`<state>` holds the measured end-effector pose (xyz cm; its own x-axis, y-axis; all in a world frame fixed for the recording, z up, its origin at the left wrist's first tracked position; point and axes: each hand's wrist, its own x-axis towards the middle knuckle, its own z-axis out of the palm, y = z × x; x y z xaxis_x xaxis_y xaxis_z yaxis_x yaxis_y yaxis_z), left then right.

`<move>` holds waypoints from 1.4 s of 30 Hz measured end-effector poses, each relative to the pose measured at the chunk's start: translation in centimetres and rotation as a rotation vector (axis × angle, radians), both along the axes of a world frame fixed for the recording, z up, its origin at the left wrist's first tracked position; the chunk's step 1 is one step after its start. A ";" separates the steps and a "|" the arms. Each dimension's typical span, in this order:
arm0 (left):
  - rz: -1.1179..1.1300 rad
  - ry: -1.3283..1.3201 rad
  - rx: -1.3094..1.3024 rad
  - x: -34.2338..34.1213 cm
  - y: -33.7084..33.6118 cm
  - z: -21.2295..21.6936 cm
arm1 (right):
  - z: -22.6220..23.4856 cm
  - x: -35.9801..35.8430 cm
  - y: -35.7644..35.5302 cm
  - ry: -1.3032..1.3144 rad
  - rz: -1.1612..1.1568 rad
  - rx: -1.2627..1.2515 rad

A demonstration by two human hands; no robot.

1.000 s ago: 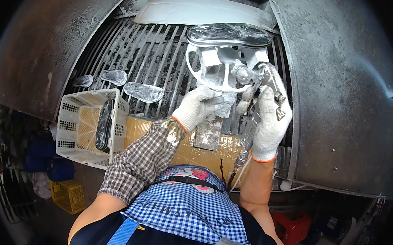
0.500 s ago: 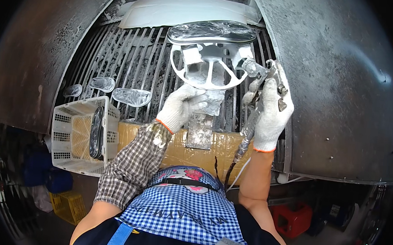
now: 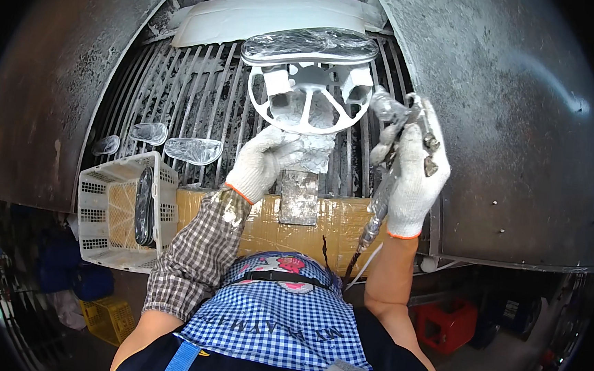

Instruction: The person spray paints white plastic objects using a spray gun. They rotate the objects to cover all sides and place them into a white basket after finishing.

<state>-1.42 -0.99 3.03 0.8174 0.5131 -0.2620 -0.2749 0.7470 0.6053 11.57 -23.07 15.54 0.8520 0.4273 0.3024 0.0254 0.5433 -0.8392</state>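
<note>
My left hand (image 3: 260, 164), in a white knit glove, is closed at the near edge of a white spoked wheel-shaped stand (image 3: 308, 110), its fingertips against the rim. On two white blocks atop this stand lies a dark shoe sole (image 3: 310, 47) with a light edge, its surface covered in shiny clear film. My right hand (image 3: 416, 170), gloved too, is wrapped round a grimy metal spray gun (image 3: 393, 113) beside the wheel's right side. The gun's nozzle end points toward the wheel and sole. A hose runs down from its handle.
Metal slats (image 3: 204, 82) lie beneath, between a left panel (image 3: 48, 99) and right panel (image 3: 512, 159). Several film-covered pieces (image 3: 193, 151) rest at left, near a white plastic basket (image 3: 123, 259) holding a dark sole. Brown-taped cardboard (image 3: 240, 216) lines the near edge.
The view has shifted slightly. My right hand and the spray gun have moved a little outward from the wheel. My left hand stays at the rim.
</note>
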 end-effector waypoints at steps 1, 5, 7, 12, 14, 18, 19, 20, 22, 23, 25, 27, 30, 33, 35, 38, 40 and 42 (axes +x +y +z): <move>-0.007 -0.001 0.002 -0.1 0.1 -0.1 | 0.2 -0.3 0.0 0.049 0.019 -0.032; -0.013 0.003 0.018 -0.4 0.1 0.5 | 0.2 0.0 0.2 0.036 0.022 -0.006; -0.002 0.019 0.030 -0.5 0.2 0.7 | 0.3 0.4 0.4 0.062 -0.005 0.016; -0.008 -0.003 0.051 -0.9 1.1 0.2 | 0.3 1.8 0.2 0.053 -0.074 0.010; 0.011 0.002 0.055 -0.9 1.3 0.2 | 0.4 2.2 -0.4 0.023 -0.079 -0.024; 0.043 -0.001 0.057 -1.1 2.1 -0.2 | 1.0 3.1 -1.3 0.001 -0.124 -0.023; 0.043 -0.015 0.066 -1.1 2.3 -0.3 | 1.3 3.2 -1.5 0.015 -0.151 -0.011; 0.065 -0.003 0.056 -1.3 2.3 -0.2 | 1.6 3.2 -1.7 0.004 -0.179 -0.015; 0.041 -0.025 0.061 -1.7 3.3 -0.5 | 1.8 3.1 -2.2 -0.008 -0.206 -0.031; 0.033 -0.037 0.065 -1.8 3.7 -0.5 | 1.9 2.9 -2.5 -0.011 -0.201 -0.041; 0.060 -0.041 0.073 -1.8 4.6 -0.6 | 2.3 2.2 -3.1 -0.004 -0.157 -0.060; 0.067 -0.047 0.084 -1.9 5.3 -0.5 | 2.6 1.1 -3.8 0.018 -0.085 -0.083; 0.150 -0.018 0.079 -1.7 5.1 0.0 | 2.0 1.3 -4.4 -0.021 -0.094 -0.106; 0.132 -0.050 0.104 -1.4 3.7 0.1 | 1.7 1.2 -4.6 -0.023 -0.107 -0.113; 0.048 -0.102 0.107 -1.0 2.7 -0.4 | 2.1 0.2 -5.2 -0.016 -0.049 -0.152; 0.045 -0.015 0.054 -0.3 0.5 -1.5 | 2.2 -0.3 -5.1 -0.007 -0.026 -0.149; -0.008 -0.020 0.023 0.2 -1.1 -1.4 | 2.3 -0.7 -5.0 0.049 -0.072 -0.101; -0.014 -0.024 -0.004 0.5 -1.9 -1.6 | 2.5 -0.7 -4.7 0.049 -0.131 -0.080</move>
